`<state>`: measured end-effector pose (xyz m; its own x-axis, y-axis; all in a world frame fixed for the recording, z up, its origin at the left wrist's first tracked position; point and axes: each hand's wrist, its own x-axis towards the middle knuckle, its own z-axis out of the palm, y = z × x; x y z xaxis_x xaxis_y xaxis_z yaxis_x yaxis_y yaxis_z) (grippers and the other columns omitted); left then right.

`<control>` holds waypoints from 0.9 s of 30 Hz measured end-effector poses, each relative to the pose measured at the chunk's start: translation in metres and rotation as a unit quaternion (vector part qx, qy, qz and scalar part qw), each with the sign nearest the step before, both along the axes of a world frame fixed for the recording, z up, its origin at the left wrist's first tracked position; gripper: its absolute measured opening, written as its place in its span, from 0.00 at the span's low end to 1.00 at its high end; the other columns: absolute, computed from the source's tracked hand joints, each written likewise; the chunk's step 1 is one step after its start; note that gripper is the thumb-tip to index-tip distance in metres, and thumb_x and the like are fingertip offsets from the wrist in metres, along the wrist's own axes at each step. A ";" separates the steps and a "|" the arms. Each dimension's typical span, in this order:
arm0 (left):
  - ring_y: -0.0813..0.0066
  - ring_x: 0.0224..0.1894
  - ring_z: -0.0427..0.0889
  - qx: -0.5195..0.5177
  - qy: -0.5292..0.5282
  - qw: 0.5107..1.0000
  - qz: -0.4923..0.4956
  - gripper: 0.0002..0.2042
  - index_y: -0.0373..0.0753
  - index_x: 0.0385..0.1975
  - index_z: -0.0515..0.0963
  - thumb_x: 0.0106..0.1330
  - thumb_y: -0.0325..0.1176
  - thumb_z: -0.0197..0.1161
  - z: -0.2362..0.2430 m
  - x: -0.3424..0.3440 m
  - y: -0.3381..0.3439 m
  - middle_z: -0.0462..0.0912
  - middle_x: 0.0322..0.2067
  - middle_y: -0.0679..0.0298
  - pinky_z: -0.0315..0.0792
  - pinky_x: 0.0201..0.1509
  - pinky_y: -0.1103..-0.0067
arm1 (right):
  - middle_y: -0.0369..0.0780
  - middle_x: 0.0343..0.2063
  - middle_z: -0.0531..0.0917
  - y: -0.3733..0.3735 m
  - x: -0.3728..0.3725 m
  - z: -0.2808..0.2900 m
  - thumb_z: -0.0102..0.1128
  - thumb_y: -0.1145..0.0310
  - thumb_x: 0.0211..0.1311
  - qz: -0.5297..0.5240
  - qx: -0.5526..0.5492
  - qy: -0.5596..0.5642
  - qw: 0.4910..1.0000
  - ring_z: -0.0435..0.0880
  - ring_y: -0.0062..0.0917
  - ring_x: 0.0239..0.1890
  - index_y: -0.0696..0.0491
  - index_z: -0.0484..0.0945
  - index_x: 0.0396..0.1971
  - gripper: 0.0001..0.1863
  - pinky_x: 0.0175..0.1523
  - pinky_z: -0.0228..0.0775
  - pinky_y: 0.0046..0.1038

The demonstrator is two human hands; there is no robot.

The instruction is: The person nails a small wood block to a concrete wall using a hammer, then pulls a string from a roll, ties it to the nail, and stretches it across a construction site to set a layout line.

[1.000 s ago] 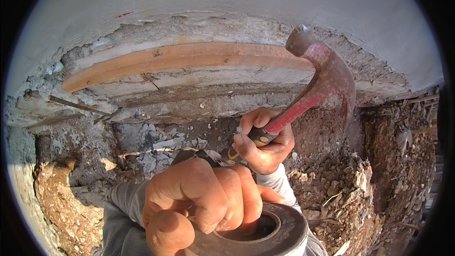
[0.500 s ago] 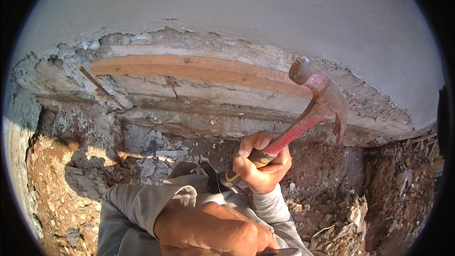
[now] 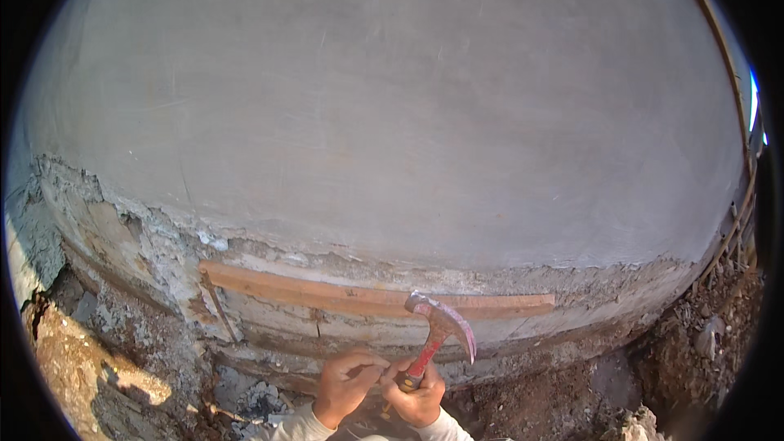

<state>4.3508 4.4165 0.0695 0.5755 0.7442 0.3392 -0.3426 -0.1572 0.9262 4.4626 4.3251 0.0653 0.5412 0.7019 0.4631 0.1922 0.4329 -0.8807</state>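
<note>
In my right hand (image 3: 418, 398) is a claw hammer (image 3: 441, 322) with worn red paint, its head raised above my fist. The fingers wrap round the dark lower handle. Close beside it on the left is my left hand (image 3: 343, 384), thumb and fingers pinched together; whatever they hold, if anything, is too small to make out. Beyond both hands a long wooden strip (image 3: 302, 289) lies along the rough base of the wall. The hammer head overlaps the strip in view; I cannot tell whether they touch.
A smooth grey plastered wall (image 3: 392, 114) fills the upper view, its lower edge broken and ragged. A thin rusty rod (image 3: 217, 307) leans near the strip's left end. Soil and rubble (image 3: 523, 400) lie below, and thin poles (image 3: 729, 233) stand at the far right.
The view has tilted up to show more wall. My left hand has come forward from near my body to beside my right hand, which still grips the hammer.
</note>
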 end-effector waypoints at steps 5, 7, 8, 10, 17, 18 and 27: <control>0.75 0.31 0.80 0.090 0.035 0.995 0.037 0.06 0.32 0.32 0.82 0.59 0.24 0.60 -0.008 0.012 0.010 0.82 0.29 0.59 0.73 0.36 0.79 | 0.37 0.23 0.79 0.014 0.004 0.008 0.63 0.79 0.54 -0.013 0.058 -0.048 0.997 0.78 0.18 0.21 0.60 0.72 0.35 0.10 0.28 0.71 0.22; 0.74 0.31 0.80 0.148 0.033 0.987 0.055 0.06 0.33 0.33 0.82 0.60 0.26 0.61 -0.008 0.018 0.018 0.82 0.29 0.59 0.73 0.37 0.78 | 0.38 0.23 0.79 0.009 0.004 0.012 0.62 0.78 0.55 0.003 0.051 -0.032 0.998 0.78 0.18 0.21 0.60 0.72 0.35 0.10 0.28 0.72 0.23; 0.74 0.31 0.80 0.176 0.029 0.982 0.069 0.06 0.34 0.34 0.81 0.61 0.27 0.61 -0.010 0.021 0.021 0.82 0.29 0.58 0.73 0.37 0.78 | 0.38 0.23 0.79 0.004 0.003 0.010 0.62 0.78 0.55 0.009 0.049 -0.026 0.998 0.78 0.18 0.21 0.60 0.72 0.36 0.10 0.28 0.72 0.23; 0.72 0.32 0.82 0.226 0.018 0.964 0.135 0.07 0.35 0.36 0.82 0.62 0.28 0.61 -0.010 0.028 0.038 0.84 0.30 0.57 0.74 0.38 0.77 | 0.38 0.23 0.79 0.000 0.005 0.006 0.62 0.78 0.55 0.042 0.039 -0.013 0.998 0.78 0.19 0.21 0.60 0.71 0.36 0.10 0.28 0.72 0.23; 0.79 0.27 0.81 0.201 0.022 0.949 0.242 0.07 0.30 0.30 0.83 0.55 0.27 0.67 0.030 0.035 0.110 0.84 0.24 0.60 0.75 0.33 0.80 | 0.39 0.23 0.79 -0.022 0.015 -0.021 0.60 0.77 0.57 0.092 -0.044 0.096 0.990 0.78 0.20 0.21 0.61 0.71 0.37 0.10 0.29 0.73 0.24; 0.80 0.27 0.80 0.191 0.029 0.949 0.249 0.07 0.30 0.30 0.83 0.56 0.28 0.67 0.029 0.033 0.122 0.84 0.24 0.61 0.74 0.33 0.80 | 0.39 0.23 0.79 -0.025 0.014 -0.034 0.59 0.76 0.57 0.103 -0.070 0.127 0.984 0.78 0.20 0.21 0.61 0.71 0.37 0.10 0.29 0.73 0.24; 0.82 0.28 0.77 0.189 -0.045 0.948 0.253 0.07 0.30 0.33 0.83 0.59 0.27 0.68 0.023 0.057 0.174 0.84 0.26 0.64 0.72 0.31 0.80 | 0.41 0.32 0.75 -0.029 0.005 -0.063 0.51 0.72 0.69 0.075 -0.050 0.142 0.986 0.76 0.20 0.21 0.59 0.52 0.63 0.27 0.24 0.73 0.23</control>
<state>4.4076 4.5903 0.0920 0.1329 0.7324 0.6678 -0.2094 -0.6378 0.7412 4.4675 4.2961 0.0022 0.5265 0.8178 0.2325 -0.1275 0.3463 -0.9294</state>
